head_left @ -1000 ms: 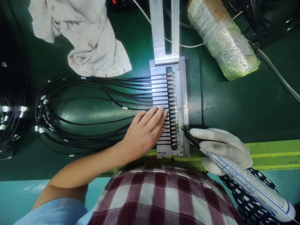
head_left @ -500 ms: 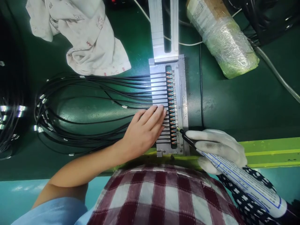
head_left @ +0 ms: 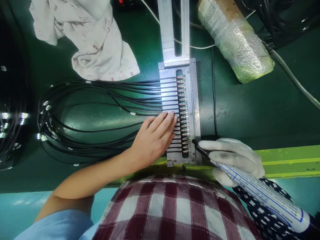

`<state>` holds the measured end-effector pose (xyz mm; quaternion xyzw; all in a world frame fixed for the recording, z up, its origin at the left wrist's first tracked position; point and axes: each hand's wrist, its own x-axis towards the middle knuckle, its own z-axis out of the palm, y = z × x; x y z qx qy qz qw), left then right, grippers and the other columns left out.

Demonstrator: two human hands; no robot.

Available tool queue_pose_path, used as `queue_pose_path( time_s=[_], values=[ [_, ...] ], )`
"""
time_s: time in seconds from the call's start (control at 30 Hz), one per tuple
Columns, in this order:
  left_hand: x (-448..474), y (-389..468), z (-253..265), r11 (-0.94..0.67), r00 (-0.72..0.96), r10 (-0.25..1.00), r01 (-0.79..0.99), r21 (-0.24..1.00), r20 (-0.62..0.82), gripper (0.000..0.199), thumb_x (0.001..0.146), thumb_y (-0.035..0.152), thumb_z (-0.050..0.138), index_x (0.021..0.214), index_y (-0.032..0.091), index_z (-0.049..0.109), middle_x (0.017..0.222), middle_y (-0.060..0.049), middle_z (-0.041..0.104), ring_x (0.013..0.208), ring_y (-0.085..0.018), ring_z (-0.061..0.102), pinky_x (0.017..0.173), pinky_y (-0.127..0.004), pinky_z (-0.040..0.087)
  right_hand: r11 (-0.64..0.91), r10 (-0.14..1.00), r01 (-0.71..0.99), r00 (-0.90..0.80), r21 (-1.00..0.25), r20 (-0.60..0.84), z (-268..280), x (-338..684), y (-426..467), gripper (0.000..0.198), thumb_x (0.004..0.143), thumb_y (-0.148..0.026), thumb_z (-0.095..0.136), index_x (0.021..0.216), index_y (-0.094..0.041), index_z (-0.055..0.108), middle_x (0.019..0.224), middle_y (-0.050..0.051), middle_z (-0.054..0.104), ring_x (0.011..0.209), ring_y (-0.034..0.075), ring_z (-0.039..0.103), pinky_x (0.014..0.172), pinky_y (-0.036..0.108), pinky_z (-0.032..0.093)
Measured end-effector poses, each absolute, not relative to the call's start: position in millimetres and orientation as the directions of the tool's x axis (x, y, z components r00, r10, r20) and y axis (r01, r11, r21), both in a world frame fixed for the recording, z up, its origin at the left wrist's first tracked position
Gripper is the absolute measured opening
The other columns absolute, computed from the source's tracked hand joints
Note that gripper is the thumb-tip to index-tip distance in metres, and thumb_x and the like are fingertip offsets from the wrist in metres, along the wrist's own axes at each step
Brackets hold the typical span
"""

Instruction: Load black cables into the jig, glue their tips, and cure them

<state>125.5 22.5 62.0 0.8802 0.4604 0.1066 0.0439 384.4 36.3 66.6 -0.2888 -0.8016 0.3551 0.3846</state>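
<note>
My bare left hand point(head_left: 155, 140) lies flat, palm down, across several black cables point(head_left: 140, 98) on a metal fixture point(head_left: 170, 75). Its fingers are stretched out and point to a slot holding a row of stripped cable ends with small metal connectors point(head_left: 184, 112). My right hand point(head_left: 232, 160), in a white glove, grips a white pen-shaped tube with blue print and a black nose point(head_left: 260, 191). The thin tip of the tube is at the connectors near the row's lower end; whether it touches one I cannot tell.
A coil of black cables with silvery tags point(head_left: 46, 116) lies at left. Beyond it is a crumpled white cloth point(head_left: 100, 43). A film-wrapped block point(head_left: 242, 46) lies at upper right, beside a grey cord point(head_left: 296, 75). A yellow-green strip point(head_left: 290, 161) lines the table's near edge.
My right hand and the tube have shifted slightly toward me and to the right, the tip moving a little down the connector row. My left hand stays in place on the cables.
</note>
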Motion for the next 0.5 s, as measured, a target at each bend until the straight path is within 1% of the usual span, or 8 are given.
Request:
queue_pose_path(
  time_s=[0.17,0.3,0.5],
  values=[
    [125.8,22.4,61.5,-0.571,0.552,0.82,0.803,0.171,0.148,0.038,0.096,0.019,0.056,0.128,-0.002,0.061,0.135,-0.017,0.058,0.122,-0.031,0.056,0.092,-0.04,0.046,0.572,0.742,0.185,-0.532,-0.799,0.408,67.3,383.6,36.6,0.006,0.089,-0.015,0.064,0.093,-0.012,0.063,0.114,0.01,0.068,0.086,0.019,0.069,0.073,0.035,0.056],
    [125.7,21.9,61.1,-0.569,0.55,0.822,0.806,0.165,0.147,0.038,0.097,0.02,0.056,0.128,-0.001,0.061,0.136,-0.017,0.058,0.123,-0.03,0.056,0.093,-0.04,0.045,0.574,0.748,0.188,-0.518,-0.797,0.416,67.0,382.3,36.4,0.007,0.086,-0.013,0.065,0.093,-0.012,0.062,0.112,0.011,0.068,0.085,0.019,0.069,0.072,0.035,0.056],
    [125.4,21.9,61.3,-0.569,0.55,0.822,0.806,0.165,0.149,0.038,0.097,0.02,0.056,0.128,-0.001,0.061,0.135,-0.016,0.058,0.122,-0.03,0.056,0.093,-0.039,0.045,0.571,0.739,0.192,-0.544,-0.798,0.398,66.0,384.0,37.8,0.008,0.09,-0.018,0.065,0.095,-0.013,0.062,0.113,0.012,0.068,0.088,0.02,0.069,0.071,0.035,0.056]
  ],
)
